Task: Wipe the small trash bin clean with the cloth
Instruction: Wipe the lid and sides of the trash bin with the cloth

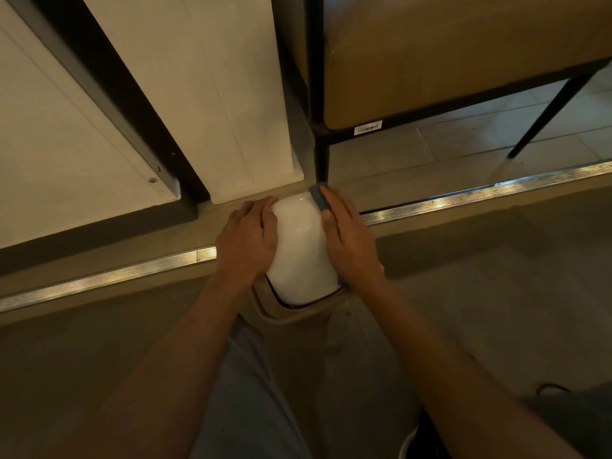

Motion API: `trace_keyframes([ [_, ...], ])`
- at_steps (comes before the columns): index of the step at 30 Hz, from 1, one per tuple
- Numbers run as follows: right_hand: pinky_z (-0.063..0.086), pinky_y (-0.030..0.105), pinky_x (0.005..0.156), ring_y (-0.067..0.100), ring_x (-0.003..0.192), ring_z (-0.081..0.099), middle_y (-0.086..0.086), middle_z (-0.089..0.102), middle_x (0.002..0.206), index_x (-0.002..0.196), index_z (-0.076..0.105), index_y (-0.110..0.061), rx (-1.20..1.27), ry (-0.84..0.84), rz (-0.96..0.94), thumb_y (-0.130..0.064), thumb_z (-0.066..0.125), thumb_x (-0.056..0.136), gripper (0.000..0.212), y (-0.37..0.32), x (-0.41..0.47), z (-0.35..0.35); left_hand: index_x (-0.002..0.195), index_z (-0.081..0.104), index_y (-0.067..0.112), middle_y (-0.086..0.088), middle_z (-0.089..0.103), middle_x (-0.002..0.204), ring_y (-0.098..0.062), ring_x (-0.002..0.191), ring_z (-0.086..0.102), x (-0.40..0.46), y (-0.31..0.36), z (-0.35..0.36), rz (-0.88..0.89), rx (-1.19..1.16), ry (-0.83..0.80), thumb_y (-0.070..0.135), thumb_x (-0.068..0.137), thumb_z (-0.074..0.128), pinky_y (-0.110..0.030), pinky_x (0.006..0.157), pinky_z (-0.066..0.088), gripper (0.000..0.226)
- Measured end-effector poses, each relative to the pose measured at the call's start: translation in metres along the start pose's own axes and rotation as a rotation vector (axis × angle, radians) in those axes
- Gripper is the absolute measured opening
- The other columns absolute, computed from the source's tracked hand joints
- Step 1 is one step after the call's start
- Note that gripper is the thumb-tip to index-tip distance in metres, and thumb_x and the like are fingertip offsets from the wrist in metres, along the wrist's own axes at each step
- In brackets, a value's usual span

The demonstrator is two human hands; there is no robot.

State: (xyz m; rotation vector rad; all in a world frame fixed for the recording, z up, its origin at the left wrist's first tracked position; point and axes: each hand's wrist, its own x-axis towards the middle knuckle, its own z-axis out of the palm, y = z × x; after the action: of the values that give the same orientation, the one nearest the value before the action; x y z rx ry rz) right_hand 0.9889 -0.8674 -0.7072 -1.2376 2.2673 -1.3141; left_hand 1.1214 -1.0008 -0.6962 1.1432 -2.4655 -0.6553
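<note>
- Small white trash bin (303, 250) lies tipped on its side, held up off the floor (480, 326) in front of the person's body; its near end sits against the shirt (304, 313), its far end points toward the step edge.
- Left hand (246, 238) is wrapped over the bin's left flank, fingers curled round the curve, steadying it.
- Right hand (347, 240) lies along the right flank with fingers fairly straight, pressing a blue cloth (318, 197) against the wall. Only a strip of cloth shows past the fingertips, near the far end.
- Handling, judged: the shell looks like glossy plastic with highlights on it, so probably light, smooth and prone to slip or roll under a one-sided push. Thin walls may flex if squeezed hard; nothing suggests it is fragile.
- Best hold, judged: opposing palms on the two flanks, as now, with the body as a third rest. The rim or near end would give a firmer purchase for turning it.
- Cloth is soft and folded small; a flat palm should keep it from bunching.
- Metal nosing strip (463, 197) on the step runs behind the hands; white cabinet panel (205, 94) and tan upholstered seat (463, 54) beyond.
- Inside of the bin is hidden.
</note>
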Motion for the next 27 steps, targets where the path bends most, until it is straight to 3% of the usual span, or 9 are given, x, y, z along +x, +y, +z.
trace_keyframes([
  [4,0.025,0.028,0.111,0.006,0.138,0.030,-0.003,0.031,0.158,0.155,0.022,-0.030,0.061,0.053,0.160,-0.043,0.028,0.104,0.052,0.009,-0.031,0.009,0.137,0.057,0.025,-0.003,0.060,0.136,-0.024,0.123,0.052,-0.003,0.002,-0.002,0.013,-0.014,0.010,0.041,0.101,0.023,-0.033,0.104,0.036,0.053],
  [8,0.039,0.038,0.108,0.014,0.126,0.047,0.000,0.051,0.141,0.147,0.040,-0.029,0.302,-0.018,0.299,-0.041,0.031,0.106,0.044,0.003,0.012,-0.006,0.137,0.058,0.023,-0.003,0.060,0.136,-0.024,0.123,0.052,-0.003,0.007,-0.001,-0.003,-0.015,0.029,0.039,0.101,0.025,-0.033,0.106,0.035,0.051],
  [12,0.035,0.027,0.099,0.017,0.123,0.048,0.003,0.051,0.139,0.137,0.056,-0.024,0.199,-0.295,0.196,-0.029,0.030,0.107,0.039,-0.004,0.062,-0.011,0.135,0.060,0.021,-0.005,0.062,0.134,-0.026,0.122,0.054,-0.004,0.008,-0.001,0.008,-0.037,0.027,0.039,0.099,0.026,-0.034,0.106,0.036,0.053],
  [15,0.036,0.027,0.098,0.020,0.122,0.050,0.006,0.053,0.137,0.129,0.062,-0.020,0.031,-0.366,0.077,-0.021,0.032,0.106,0.038,-0.009,0.077,-0.004,0.133,0.061,0.020,-0.007,0.063,0.132,-0.026,0.119,0.055,-0.003,0.009,-0.003,0.001,-0.047,0.036,0.034,0.099,0.029,-0.030,0.104,0.035,0.048],
  [17,0.035,0.023,0.096,0.020,0.122,0.050,0.006,0.054,0.136,0.130,0.061,-0.018,-0.028,-0.303,-0.019,-0.019,0.033,0.105,0.038,-0.008,0.067,-0.001,0.133,0.062,0.021,-0.006,0.063,0.131,-0.026,0.119,0.055,-0.002,0.009,-0.003,-0.018,-0.049,0.047,0.036,0.099,0.029,-0.031,0.104,0.036,0.050],
  [21,0.027,0.033,0.118,0.022,0.141,0.035,0.005,0.042,0.152,0.146,0.045,-0.016,-0.203,0.037,-0.161,-0.023,0.038,0.104,0.043,0.001,0.010,0.007,0.133,0.062,0.027,-0.002,0.062,0.134,-0.025,0.122,0.054,0.000,0.009,-0.001,-0.055,-0.056,0.040,0.047,0.095,0.021,-0.035,0.105,0.038,0.059],
  [24,0.020,0.039,0.121,0.017,0.150,0.019,-0.003,0.022,0.162,0.156,0.023,-0.026,-0.065,0.106,0.028,-0.033,0.033,0.106,0.051,0.012,-0.046,0.015,0.132,0.061,0.030,0.002,0.061,0.135,-0.023,0.123,0.054,-0.001,0.009,-0.001,-0.074,-0.064,0.048,0.045,0.098,0.023,-0.035,0.104,0.039,0.054],
  [27,0.032,0.048,0.116,0.012,0.146,0.027,-0.007,0.027,0.160,0.155,0.018,-0.033,0.121,0.141,0.221,-0.042,0.031,0.105,0.052,0.019,-0.066,0.015,0.133,0.061,0.031,0.001,0.061,0.135,-0.023,0.122,0.054,-0.001,0.008,-0.001,-0.071,-0.088,0.044,0.044,0.098,0.024,-0.036,0.105,0.039,0.052],
])
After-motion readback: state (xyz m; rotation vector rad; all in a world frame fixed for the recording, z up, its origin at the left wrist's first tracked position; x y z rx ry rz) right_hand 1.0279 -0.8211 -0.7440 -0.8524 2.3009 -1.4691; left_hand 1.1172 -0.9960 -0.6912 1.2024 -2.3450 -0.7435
